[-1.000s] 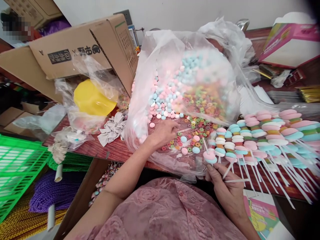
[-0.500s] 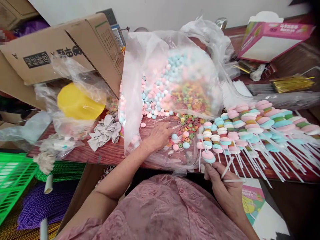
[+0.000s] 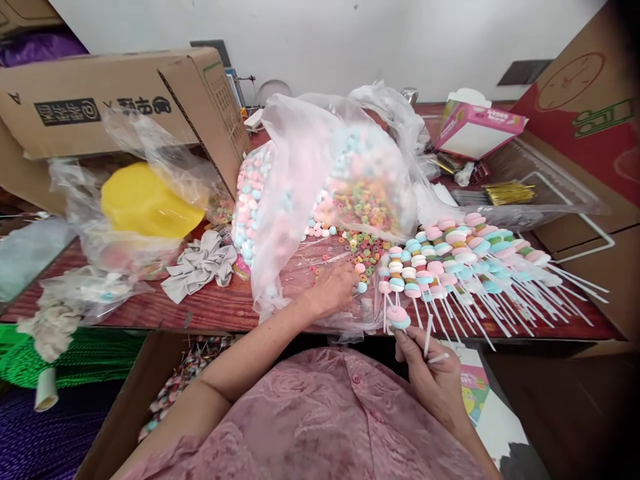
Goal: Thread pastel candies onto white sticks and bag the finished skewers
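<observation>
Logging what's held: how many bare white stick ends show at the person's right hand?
2: an upper stick end, and a lower stick end pointing sideways, both at the right hand. More may be hidden.

Head camera: my single view, worn on the person's head and facing forward and down.
Shirt (image 3: 310, 420): nearest to me, seen from above across the bottom.
Hands: the left hand (image 3: 340, 290) and right hand (image 3: 433, 367) sit close, just past the shirt.
Table (image 3: 215, 312): I look across it from its near side.
Wall (image 3: 350, 40): far, filling the top.
Sides: a cardboard box (image 3: 125, 83) left and a red box (image 3: 565, 100) right run out of my frame.
</observation>
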A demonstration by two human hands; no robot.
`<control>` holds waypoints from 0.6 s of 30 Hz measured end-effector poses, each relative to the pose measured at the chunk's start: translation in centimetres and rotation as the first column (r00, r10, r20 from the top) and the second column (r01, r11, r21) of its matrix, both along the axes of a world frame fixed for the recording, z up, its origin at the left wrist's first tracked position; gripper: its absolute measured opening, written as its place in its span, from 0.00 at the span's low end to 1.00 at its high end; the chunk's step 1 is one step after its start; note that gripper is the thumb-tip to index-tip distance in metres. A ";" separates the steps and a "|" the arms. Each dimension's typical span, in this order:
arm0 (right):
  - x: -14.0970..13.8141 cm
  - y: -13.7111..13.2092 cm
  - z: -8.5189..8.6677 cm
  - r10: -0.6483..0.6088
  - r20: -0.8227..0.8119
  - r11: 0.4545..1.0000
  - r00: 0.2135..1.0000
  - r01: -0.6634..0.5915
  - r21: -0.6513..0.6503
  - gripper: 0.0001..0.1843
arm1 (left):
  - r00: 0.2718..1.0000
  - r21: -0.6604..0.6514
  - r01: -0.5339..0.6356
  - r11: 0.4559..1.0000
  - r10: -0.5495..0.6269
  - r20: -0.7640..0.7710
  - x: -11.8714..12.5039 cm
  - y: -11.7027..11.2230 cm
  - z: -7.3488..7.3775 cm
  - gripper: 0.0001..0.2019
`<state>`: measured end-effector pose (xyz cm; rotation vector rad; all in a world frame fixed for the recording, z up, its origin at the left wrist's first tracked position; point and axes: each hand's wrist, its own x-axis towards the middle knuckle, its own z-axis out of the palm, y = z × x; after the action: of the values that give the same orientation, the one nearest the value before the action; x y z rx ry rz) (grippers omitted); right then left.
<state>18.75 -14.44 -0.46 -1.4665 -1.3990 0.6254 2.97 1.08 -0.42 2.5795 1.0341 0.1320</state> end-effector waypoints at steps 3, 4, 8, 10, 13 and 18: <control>0.2 -0.3 -0.5 -0.002 0.004 1.000 1.000 0.003 -0.021 0.15 | 0.999 0.068 0.016 0.998 -0.013 -0.041 -0.1 -1.2 -0.6 0.05; 0.3 -0.3 -0.8 -0.003 0.008 1.000 1.000 0.003 -0.028 0.15 | 0.999 0.084 0.027 0.996 -0.023 -0.040 -0.1 -1.5 -0.9 0.05; 1.1 -0.1 -2.1 0.010 0.024 0.999 1.000 -0.009 -0.044 0.14 | 0.994 0.048 -0.005 0.999 0.000 0.113 -0.3 -2.0 -1.8 0.06; 1.4 0.3 -2.7 0.033 0.031 0.998 0.999 -0.032 -0.051 0.13 | 0.928 -0.111 -0.086 0.990 0.120 0.352 -0.4 -1.8 -1.8 0.08; 1.6 1.0 -3.2 0.088 0.046 0.995 0.995 -0.085 -0.057 0.12 | 0.583 -0.556 -0.068 0.829 0.485 0.652 -0.8 -1.3 -1.1 0.10; 1.2 2.8 -2.8 0.164 0.104 0.986 0.981 -0.160 -0.047 0.12 | 0.218 -0.822 0.173 0.542 0.793 0.569 -1.1 -1.4 0.2 0.16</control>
<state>19.93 -11.63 -3.27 -1.4431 -1.6103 0.6870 1.90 -0.28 -0.21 0.9228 0.8275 1.0007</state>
